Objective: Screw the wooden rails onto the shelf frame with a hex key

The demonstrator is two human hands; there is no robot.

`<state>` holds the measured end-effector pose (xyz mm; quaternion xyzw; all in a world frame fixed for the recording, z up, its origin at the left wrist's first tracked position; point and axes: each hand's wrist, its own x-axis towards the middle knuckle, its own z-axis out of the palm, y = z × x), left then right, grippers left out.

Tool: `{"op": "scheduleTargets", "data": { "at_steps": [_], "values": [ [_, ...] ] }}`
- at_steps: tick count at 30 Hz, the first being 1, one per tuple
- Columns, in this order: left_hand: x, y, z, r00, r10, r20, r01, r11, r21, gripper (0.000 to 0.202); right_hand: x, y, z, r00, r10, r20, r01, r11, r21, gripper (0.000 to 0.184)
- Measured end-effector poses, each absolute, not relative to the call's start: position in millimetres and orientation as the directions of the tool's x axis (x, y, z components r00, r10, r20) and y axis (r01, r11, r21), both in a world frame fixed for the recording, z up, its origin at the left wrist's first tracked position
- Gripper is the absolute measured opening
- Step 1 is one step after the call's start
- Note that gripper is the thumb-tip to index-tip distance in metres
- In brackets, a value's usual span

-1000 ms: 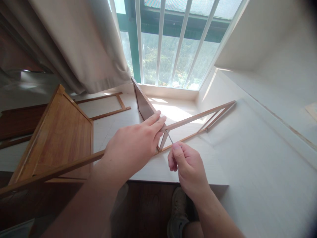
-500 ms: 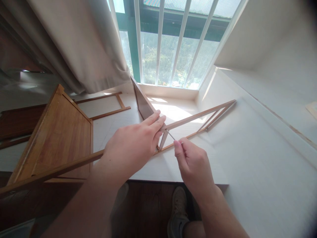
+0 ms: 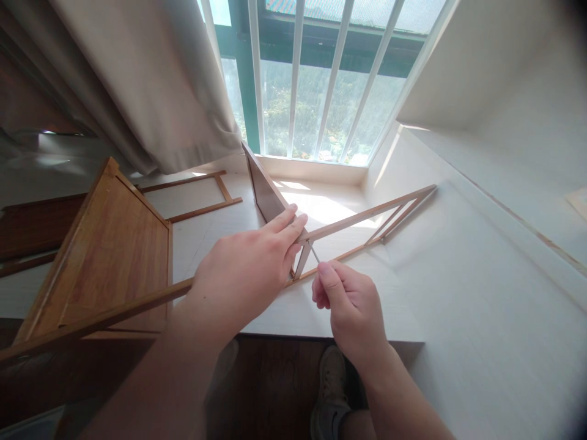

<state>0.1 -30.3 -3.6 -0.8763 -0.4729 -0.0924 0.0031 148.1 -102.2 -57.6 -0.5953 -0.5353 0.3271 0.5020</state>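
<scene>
My left hand [image 3: 247,272] presses on the corner of a wooden frame [image 3: 367,215] where it meets a dark upright panel [image 3: 265,190], fingers stretched along the rail. My right hand [image 3: 346,302] is closed in a pinch round a thin metal tool [image 3: 314,252], perhaps a hex key, whose tip goes into the frame's corner joint just below my left fingertips. The frame lies slanted on a white ledge [image 3: 449,293] by the window.
A wooden panel with raised rails [image 3: 105,256] leans at the left. Another thin wooden frame [image 3: 202,195] lies on the ledge behind it. A beige curtain [image 3: 151,85] hangs over the left. Barred window [image 3: 321,79] ahead. My shoe [image 3: 330,391] shows on the dark floor below.
My right hand turned the thin tool: from curled low, it swung out to the right, and now it is back curled close under the joint. The left hand stayed put.
</scene>
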Motion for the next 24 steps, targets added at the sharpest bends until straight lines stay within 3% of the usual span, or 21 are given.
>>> {"op": "scheduleTargets", "data": {
  "at_steps": [3, 6, 11, 18, 24],
  "values": [
    [0, -30, -4, 0.532, 0.831, 0.165, 0.831, -0.549, 0.090, 0.048, 144, -101, -59, 0.186, 0.983, -0.001, -0.019, 0.003, -1.000, 0.045],
    [0, -30, -4, 0.525, 0.835, 0.164, 0.832, -0.544, 0.104, 0.048, 140, -100, -59, 0.110, 0.986, -0.122, -0.328, -0.080, -0.941, 0.043],
    [1, -30, -4, 0.519, 0.839, 0.164, 0.837, -0.538, 0.099, 0.048, 136, -100, -57, 0.052, 0.978, -0.201, -0.586, -0.133, -0.799, 0.040],
    [1, -30, -4, 0.526, 0.834, 0.164, 0.837, -0.542, 0.074, 0.048, 133, -103, -53, 0.142, 0.978, -0.156, -0.496, -0.066, -0.866, 0.040],
    [1, -30, -4, 0.522, 0.837, 0.162, 0.839, -0.539, 0.082, 0.048, 137, -104, -56, 0.243, 0.970, -0.014, -0.145, 0.022, -0.989, 0.044]
  ]
}}
